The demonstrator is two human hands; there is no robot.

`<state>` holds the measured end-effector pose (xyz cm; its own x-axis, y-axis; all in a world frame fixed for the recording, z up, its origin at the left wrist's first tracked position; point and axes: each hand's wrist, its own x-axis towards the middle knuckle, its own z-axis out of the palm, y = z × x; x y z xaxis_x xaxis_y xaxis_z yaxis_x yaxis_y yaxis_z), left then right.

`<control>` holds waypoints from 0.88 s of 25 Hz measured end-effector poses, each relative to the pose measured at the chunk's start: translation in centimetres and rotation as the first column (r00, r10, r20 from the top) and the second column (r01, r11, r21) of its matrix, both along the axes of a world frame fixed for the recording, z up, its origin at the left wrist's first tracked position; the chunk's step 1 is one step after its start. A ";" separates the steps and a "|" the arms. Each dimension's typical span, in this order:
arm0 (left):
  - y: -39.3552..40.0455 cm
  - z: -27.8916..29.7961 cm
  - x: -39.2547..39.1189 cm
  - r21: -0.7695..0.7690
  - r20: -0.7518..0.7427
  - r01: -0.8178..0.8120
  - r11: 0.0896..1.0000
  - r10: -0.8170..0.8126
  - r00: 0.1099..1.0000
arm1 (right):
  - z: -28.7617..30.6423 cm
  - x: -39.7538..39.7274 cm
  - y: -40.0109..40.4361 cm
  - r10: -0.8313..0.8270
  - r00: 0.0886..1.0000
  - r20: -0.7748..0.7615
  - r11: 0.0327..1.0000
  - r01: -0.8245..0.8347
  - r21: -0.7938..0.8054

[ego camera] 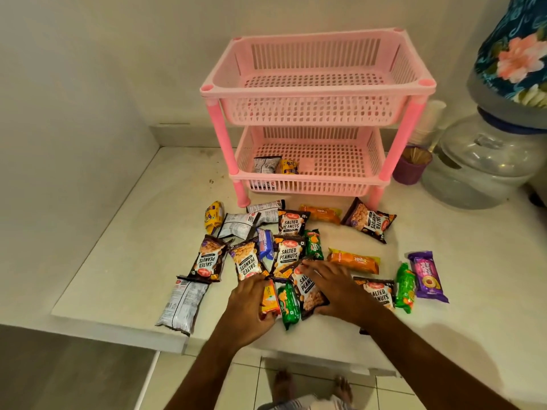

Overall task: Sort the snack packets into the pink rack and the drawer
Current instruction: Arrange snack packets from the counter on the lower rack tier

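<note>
Already two packets were seen in the pink rack at twelve o'clock; the drawer was not seen. A peanut packet was gripped by the right hand, an orange packet by the left hand. Overlapping neighbours could be dragged off the counter.
</note>
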<state>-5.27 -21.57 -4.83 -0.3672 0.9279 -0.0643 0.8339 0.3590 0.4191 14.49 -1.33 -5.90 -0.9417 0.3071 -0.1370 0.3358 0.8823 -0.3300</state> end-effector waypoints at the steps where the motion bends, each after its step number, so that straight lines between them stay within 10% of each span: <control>1: 0.0 0.0 -0.1 0.001 -0.005 0.002 1.000 -0.002 1.000 | -0.1 0.0 0.0 -0.010 1.000 0.009 1.000 0.010 0.004; 22: 9.0 6.5 -3.2 0.287 -0.025 0.061 0.956 -0.057 0.998 | 9.7 -1.2 8.2 -0.365 0.842 -0.397 0.928 0.297 -0.224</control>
<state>-8.49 -12.62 1.66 -0.3100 0.9263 0.2140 0.8576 0.1753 0.4835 13.31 6.86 3.81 -0.7635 0.6193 0.1831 0.3960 0.6729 -0.6248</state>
